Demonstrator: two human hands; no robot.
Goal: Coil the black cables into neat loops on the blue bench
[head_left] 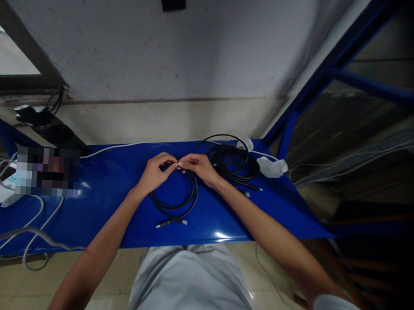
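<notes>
A coiled black cable [197, 192] lies on the blue table [110, 177] in front of me. Its two plugs, a left plug [164, 223] and a right plug [181, 221], cross at the near side of the loop. At the far side of the coil, my left hand [155, 170] pinches the cable with thumb and fingers closed. My right hand [202, 168] meets it there, its fingertips closed at the same spot. Whether a small tie sits between the fingertips is too small to tell.
More coiled black cables [227, 163] lie right of my hands, beside crumpled white pieces [272, 167]. A white power strip [3, 189] with tangled white cords [34, 228] is at the left. A wall [198, 61] stands behind; a blue frame post [288, 132] rises at the right.
</notes>
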